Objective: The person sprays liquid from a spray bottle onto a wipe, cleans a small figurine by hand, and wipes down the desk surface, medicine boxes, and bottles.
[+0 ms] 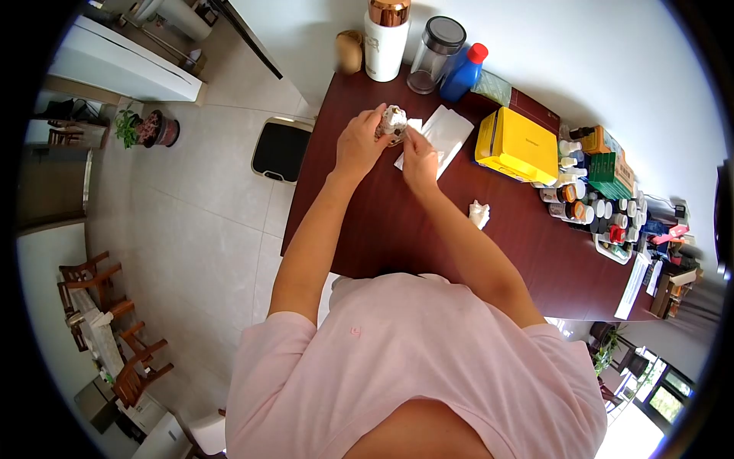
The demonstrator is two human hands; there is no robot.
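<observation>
My left hand [359, 141] is wrapped around a small white and brown ornament [394, 118], perhaps a figurine, held over the dark red desk [359, 229]. Its white, rounded top sticks up past my fingers. Closed and slightly blurred, my right hand [420, 162] meets the ornament's right side with its fingertips. Whatever those fingers pinch is too small to make out. Beneath and beyond the right hand lies a flat white paper or tissue pack [449, 130]. A crumpled white tissue [479, 214] rests on the desk beside my right forearm.
Along the wall stand a white flask [386, 46], a clear jar with a dark lid [434, 61] and a blue bottle with a red cap [462, 75]. A yellow box [520, 145] and several small bottles [581, 206] occupy the right. A black-topped bin [281, 151] stands left of the desk.
</observation>
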